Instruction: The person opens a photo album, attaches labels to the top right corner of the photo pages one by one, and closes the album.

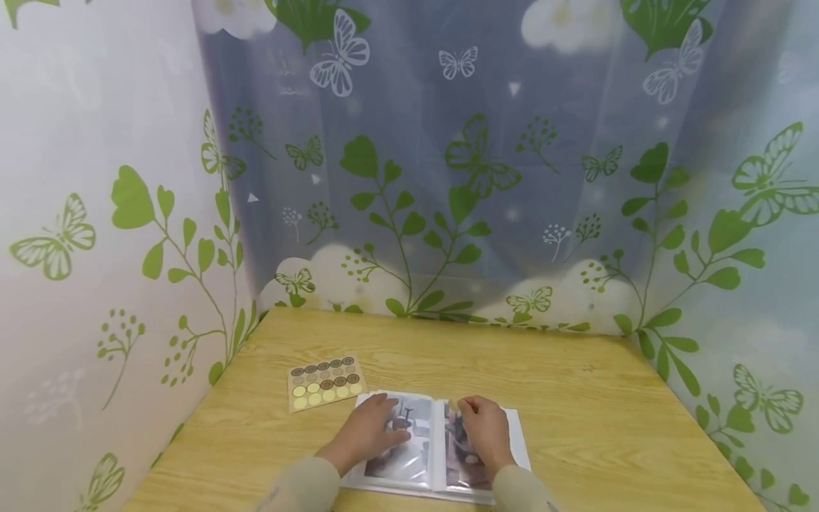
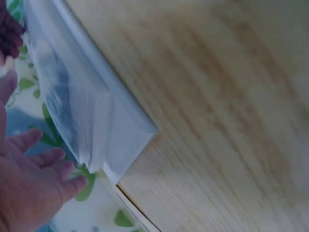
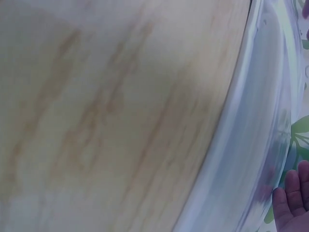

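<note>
An open photo album point(image 1: 438, 455) with white covers and clear sleeves lies at the table's near side. Pictures show on both pages. My left hand point(image 1: 371, 430) lies over the left page with its fingers spread; in the left wrist view the left hand point(image 2: 38, 188) is beside the album's edge. At the top of the right page, my right hand point(image 1: 488, 430) has thumb and forefinger brought together, seemingly pinching the page's upper part; the exact contact is hidden. The right wrist view catches only some fingers of the right hand point(image 3: 294, 198) by the album point(image 3: 241, 159).
A tan card point(image 1: 325, 384) with rows of dark, brown and yellow round discs lies left of and behind the album, close to its corner. The wooden table point(image 1: 608, 419) is bounded by a curtain point(image 1: 435, 213) printed with leaves and butterflies.
</note>
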Available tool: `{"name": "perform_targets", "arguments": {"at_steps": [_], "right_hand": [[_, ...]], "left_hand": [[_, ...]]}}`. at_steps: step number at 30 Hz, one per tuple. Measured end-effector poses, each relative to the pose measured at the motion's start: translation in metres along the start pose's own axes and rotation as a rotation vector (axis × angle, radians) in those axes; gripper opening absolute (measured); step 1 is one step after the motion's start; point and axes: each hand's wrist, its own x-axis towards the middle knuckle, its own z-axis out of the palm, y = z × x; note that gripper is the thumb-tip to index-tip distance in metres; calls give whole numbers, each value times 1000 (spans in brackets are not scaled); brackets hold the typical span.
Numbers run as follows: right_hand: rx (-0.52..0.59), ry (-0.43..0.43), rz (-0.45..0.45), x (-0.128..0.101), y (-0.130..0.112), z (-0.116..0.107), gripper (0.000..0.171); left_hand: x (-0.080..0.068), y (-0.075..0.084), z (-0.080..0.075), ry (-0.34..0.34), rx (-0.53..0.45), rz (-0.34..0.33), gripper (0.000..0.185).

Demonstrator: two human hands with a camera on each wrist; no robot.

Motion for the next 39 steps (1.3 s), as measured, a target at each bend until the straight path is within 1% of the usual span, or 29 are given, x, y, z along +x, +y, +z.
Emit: {"name": "perform_targets", "arguments": {"at_steps": [2,4,6,9,13,17,20,24,27,30,34,39], "right_hand": [[1,-5,-5,1,-1,2,18],[-5,-7,-14,2,-2,4,17],[-9,-14,-29,3,-4,6,17],[-24,-35,-39,4,-7,8,17],[-68,-69,-43,6,-12,9,18],[-130,-63,-63,9,-14,12,18],[-145,-53,-108,12,-15,15,16],[-156,-44,-192,16,-16,19,13],[-176,-51,-221,18,-15,21,13],[-194,-72,-233,21,-16,23,15],[-208,-108,-214,23,-18,25,16],[-198,-98,-217,25,-17,31,16]], "left_hand": [[-4,2,2,-51,47,31,77],[-7,4,5,-88,105,41,83],[-11,5,6,-107,159,40,86],[-15,7,7,-122,196,29,89],[-20,5,9,-126,191,23,90],[-22,3,10,-113,192,30,89],[-22,2,11,-112,195,25,89],[-21,2,11,-119,210,16,91],[-21,2,12,-115,235,22,90],[-20,2,12,-107,247,25,90],[-20,3,11,-115,238,17,90],[-21,5,11,-125,241,5,91]]}}
